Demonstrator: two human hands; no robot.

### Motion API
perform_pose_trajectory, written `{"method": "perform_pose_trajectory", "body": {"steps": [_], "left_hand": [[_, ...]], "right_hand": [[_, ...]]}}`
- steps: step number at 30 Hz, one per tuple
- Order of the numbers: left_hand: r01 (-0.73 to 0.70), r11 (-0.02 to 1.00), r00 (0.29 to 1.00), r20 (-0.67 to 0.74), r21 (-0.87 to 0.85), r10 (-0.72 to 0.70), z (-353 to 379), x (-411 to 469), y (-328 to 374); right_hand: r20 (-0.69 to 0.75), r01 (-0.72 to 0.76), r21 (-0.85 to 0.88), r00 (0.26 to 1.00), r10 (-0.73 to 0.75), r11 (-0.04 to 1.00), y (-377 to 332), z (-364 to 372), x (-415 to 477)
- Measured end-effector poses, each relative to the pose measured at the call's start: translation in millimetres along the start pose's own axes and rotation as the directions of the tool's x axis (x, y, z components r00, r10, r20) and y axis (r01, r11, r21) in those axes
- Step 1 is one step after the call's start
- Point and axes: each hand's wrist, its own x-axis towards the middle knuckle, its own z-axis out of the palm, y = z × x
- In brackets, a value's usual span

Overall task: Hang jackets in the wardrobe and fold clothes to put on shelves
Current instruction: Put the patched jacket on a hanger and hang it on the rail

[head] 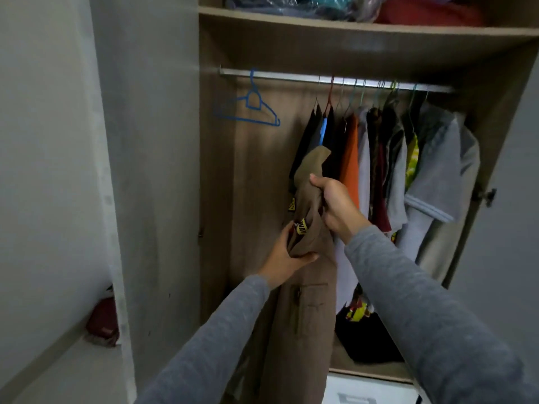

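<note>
In the head view, a brown jacket [309,287] was held up in front of the open wardrobe [180,170], just left of the row of hanging clothes [388,158]. The right hand [335,204] was closed around the bunched collar end, and the left hand [287,252] was clenched on a fold lower down, beside a yellow-and-black patch. The rest of the garment hung slack below both fists. It was judged to be soft, limp and fairly light, with a zip pocket adding a little stiffness; no hanger could be seen inside it. A hold at the collar or shoulders was judged best, so that a hanger could be fed in.

An empty blue hanger [248,107] was seen on the metal rail [280,76], well apart from the crowded right end, with free rail between. A shelf [350,26] above carried bagged bundles. On the wardrobe floor a dark heap of clothes [367,339] lay, partly hidden by the right sleeve. The interior was dim, and a pale wall stood to the left.
</note>
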Motion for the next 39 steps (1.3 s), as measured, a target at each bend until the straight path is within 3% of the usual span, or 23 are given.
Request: {"method": "perform_pose_trajectory", "body": {"steps": [6,10,15,21,28,34,39], "left_hand": [[-0.07,0.997,0.997,-0.025,0.021,0.07,-25.0,97.2,-10.4],[-0.11,0.993,0.987,-0.117,0.041,0.114,-55.6,170.4,-18.8],[-0.194,0.979,0.953,-0.225,0.057,0.202,-93.0,260.3,-9.9],[-0.267,0.957,0.926,-0.247,0.109,0.287,-112.1,345.7,4.5],[-0.325,0.942,0.918,-0.212,0.083,0.335,-123.6,422.1,2.6],[-0.344,0.936,0.912,-0.212,0.071,0.351,-138.3,467.0,-8.0],[-0.383,0.921,0.905,-0.169,0.076,0.391,-141.3,486.9,-22.1]], "right_hand": [[0.01,0.011,-0.05,1.0,-0.01,0.999,-5.6,10.6,110.7],[0.082,0.045,-0.056,0.996,-0.041,0.997,-11.5,27.4,193.5],[0.14,0.098,-0.015,0.986,-0.095,0.995,-34.2,51.6,293.1],[0.134,0.188,0.029,0.973,-0.19,0.982,-73.0,63.0,388.5],[0.127,0.309,-0.018,0.944,-0.305,0.951,-97.7,68.2,445.6],[0.145,0.297,-0.023,0.946,-0.29,0.955,-84.8,82.1,475.0],[0.113,0.369,-0.018,0.924,-0.365,0.929,-77.6,89.1,488.7]]}}
